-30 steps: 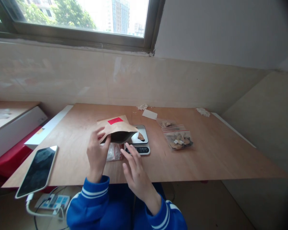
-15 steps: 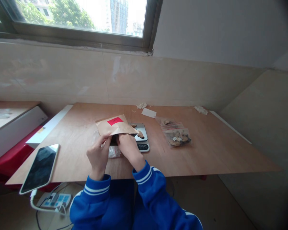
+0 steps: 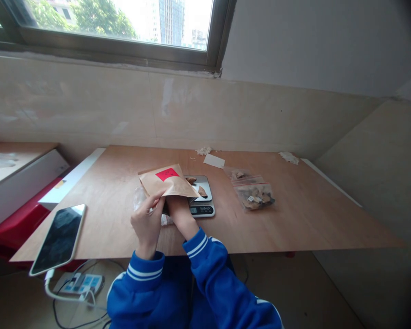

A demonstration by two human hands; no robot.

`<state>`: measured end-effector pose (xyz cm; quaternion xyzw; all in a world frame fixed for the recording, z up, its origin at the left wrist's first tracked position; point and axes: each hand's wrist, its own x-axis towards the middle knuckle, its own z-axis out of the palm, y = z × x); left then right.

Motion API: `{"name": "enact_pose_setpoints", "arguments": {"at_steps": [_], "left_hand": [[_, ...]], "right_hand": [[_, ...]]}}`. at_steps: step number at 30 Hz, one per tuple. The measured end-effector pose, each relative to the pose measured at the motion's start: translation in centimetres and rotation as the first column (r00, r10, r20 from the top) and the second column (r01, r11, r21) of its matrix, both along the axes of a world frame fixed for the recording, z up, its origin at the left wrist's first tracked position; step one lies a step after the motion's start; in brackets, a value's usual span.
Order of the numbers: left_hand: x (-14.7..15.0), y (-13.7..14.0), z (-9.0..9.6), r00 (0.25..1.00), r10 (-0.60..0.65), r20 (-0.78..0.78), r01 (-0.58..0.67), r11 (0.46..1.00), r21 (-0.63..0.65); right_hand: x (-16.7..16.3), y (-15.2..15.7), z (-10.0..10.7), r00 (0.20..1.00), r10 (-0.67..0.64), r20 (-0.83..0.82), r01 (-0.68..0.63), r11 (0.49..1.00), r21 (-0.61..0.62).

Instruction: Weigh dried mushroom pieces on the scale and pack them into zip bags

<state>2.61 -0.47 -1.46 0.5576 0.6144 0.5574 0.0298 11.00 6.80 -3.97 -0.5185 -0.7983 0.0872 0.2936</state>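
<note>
A brown kraft paper bag (image 3: 154,181) with a red label is tilted over the table, its mouth toward me. My left hand (image 3: 147,224) pinches the near edge of that mouth. Inside the bag is my right hand (image 3: 181,215), its fingers hidden by the paper. Behind and to the right of the bag stands a kitchen scale (image 3: 207,210) with a black display strip, partly covered. Brown dried pieces (image 3: 202,192) lie on its plate. Some clear plastic (image 3: 139,197) shows beneath the bag.
Zip bags of brown pieces (image 3: 255,196) lie right of the scale. Behind are a white card (image 3: 214,161) and crumpled whitish scraps (image 3: 289,157). A phone (image 3: 59,240) with a cable overhangs the table's left front edge. A power strip (image 3: 80,284) sits below.
My right hand has gone deeper into the paper bag, and its forearm has swung left. My left hand keeps its pinch. More of the scale's display strip shows.
</note>
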Motion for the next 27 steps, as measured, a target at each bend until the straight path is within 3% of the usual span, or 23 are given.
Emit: {"name": "enact_pose_setpoints", "arguments": {"at_steps": [6,9,14,17,19,21,23,25,27], "left_hand": [[-0.2,0.1,0.3,1.0,-0.014,0.023,0.014,1.0,0.006],[-0.3,0.2,0.5,0.999,-0.037,0.021,0.037,0.999,0.005],[-0.3,0.3,0.7,0.999,-0.045,0.025,0.045,0.999,-0.011],[-0.4,0.5,0.9,0.999,-0.028,0.032,0.029,0.999,-0.022],[-0.5,0.6,1.1,0.999,-0.002,0.05,0.004,0.999,-0.032],[-0.6,0.9,1.3,0.996,0.038,0.079,-0.035,0.999,-0.036],[-0.7,1.1,1.5,0.992,0.084,0.097,-0.081,0.996,-0.034],[-0.7,1.3,1.6,0.989,0.112,0.097,-0.109,0.993,-0.033],[-0.7,1.4,1.8,0.988,0.119,0.095,-0.116,0.993,-0.035]], "right_hand": [[1.8,-4.0,2.2,0.987,0.091,-0.135,-0.096,0.995,-0.025],[3.1,-5.7,2.8,0.973,0.076,-0.22,-0.088,0.995,-0.048],[5.2,-8.1,3.1,0.919,0.098,-0.381,-0.061,0.992,0.11],[6.0,-9.4,2.5,0.818,0.091,-0.567,0.022,0.982,0.189],[6.5,-9.8,1.9,0.693,0.041,-0.72,0.148,0.969,0.197],[7.0,-9.6,1.2,0.566,-0.025,-0.824,0.266,0.952,0.154],[7.6,-8.4,0.6,0.513,-0.117,-0.85,0.333,0.94,0.072],[8.0,-6.4,-0.1,0.551,-0.202,-0.81,0.328,0.945,-0.013],[8.3,-4.2,-0.8,0.644,-0.236,-0.728,0.262,0.962,-0.08]]}}
